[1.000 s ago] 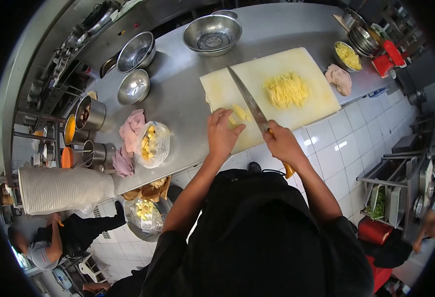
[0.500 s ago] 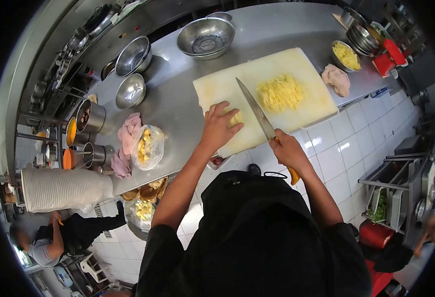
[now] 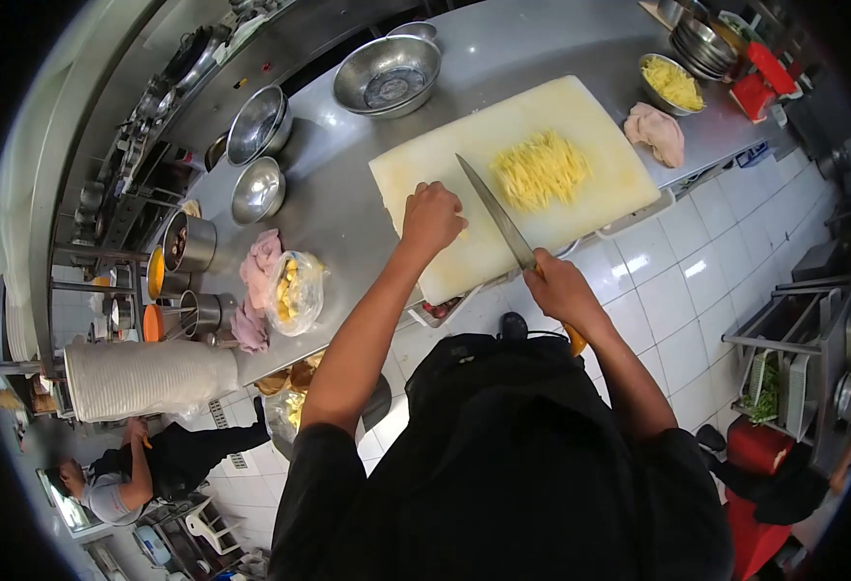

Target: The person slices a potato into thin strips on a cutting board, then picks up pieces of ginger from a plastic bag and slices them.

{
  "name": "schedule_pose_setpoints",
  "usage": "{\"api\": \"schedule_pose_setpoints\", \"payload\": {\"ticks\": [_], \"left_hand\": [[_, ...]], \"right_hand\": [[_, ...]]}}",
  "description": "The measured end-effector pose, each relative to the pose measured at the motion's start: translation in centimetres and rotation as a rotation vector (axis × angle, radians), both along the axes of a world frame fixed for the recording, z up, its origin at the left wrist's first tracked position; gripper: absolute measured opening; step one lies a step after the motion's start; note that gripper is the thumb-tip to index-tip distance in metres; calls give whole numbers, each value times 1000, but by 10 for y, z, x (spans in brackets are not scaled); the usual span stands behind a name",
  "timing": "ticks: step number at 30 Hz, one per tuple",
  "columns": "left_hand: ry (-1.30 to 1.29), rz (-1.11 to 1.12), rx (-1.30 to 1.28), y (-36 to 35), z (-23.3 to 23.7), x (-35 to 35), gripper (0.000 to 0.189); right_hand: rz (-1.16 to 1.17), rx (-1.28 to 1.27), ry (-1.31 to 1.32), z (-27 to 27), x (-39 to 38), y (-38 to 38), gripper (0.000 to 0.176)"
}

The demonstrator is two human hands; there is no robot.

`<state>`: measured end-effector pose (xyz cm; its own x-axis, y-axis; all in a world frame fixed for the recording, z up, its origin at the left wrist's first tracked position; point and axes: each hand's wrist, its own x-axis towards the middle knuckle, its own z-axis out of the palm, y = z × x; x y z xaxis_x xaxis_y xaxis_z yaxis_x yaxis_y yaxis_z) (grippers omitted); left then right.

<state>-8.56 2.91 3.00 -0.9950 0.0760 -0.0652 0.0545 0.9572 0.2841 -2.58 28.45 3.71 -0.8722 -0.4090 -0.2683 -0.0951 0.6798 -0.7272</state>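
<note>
My right hand (image 3: 563, 290) is wrapped round the yellow-orange handle of a long kitchen knife (image 3: 495, 211). Its blade lies over the white cutting board (image 3: 449, 276), tip pointing away from me. To the left of the blade, my left hand (image 3: 432, 218) rests on the board with its fingers curled in and pressed together. Whatever is under those fingers is hidden. A heap of thin yellow strips (image 3: 541, 171) sits on the board, right of the blade.
Beyond the board stand metal bowls (image 3: 386, 77). A bag of yellow pieces (image 3: 296, 293) and pink cloths (image 3: 261, 257) lie left. At right are a bowl of yellow strips (image 3: 672, 84) and another cloth (image 3: 655, 134). A person (image 3: 135, 474) is at lower left.
My left hand has gone from spread fingers over a yellow piece to curled fingers; that piece no longer shows. My right hand still grips the knife in nearly the same place. The view has shifted slightly.
</note>
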Motion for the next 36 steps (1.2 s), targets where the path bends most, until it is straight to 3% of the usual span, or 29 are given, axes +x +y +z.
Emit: {"api": "schedule_pose_setpoints", "payload": {"ticks": [14, 17, 26, 32, 36], "left_hand": [[-196, -53, 241, -18, -14, -34, 13], [-185, -43, 241, -17, -14, -34, 19], [-37, 281, 854, -41, 12, 7, 16], [51, 388, 734, -63, -21, 37, 10], [160, 335, 593, -61, -30, 37, 20]], "right_hand": [[-18, -39, -55, -7, -2, 0, 25], [-12, -52, -51, -8, -2, 0, 25], [14, -20, -5, -16, -3, 1, 25], [38, 23, -6, -18, -7, 1, 31], [19, 40, -48, 0, -5, -3, 29]]}}
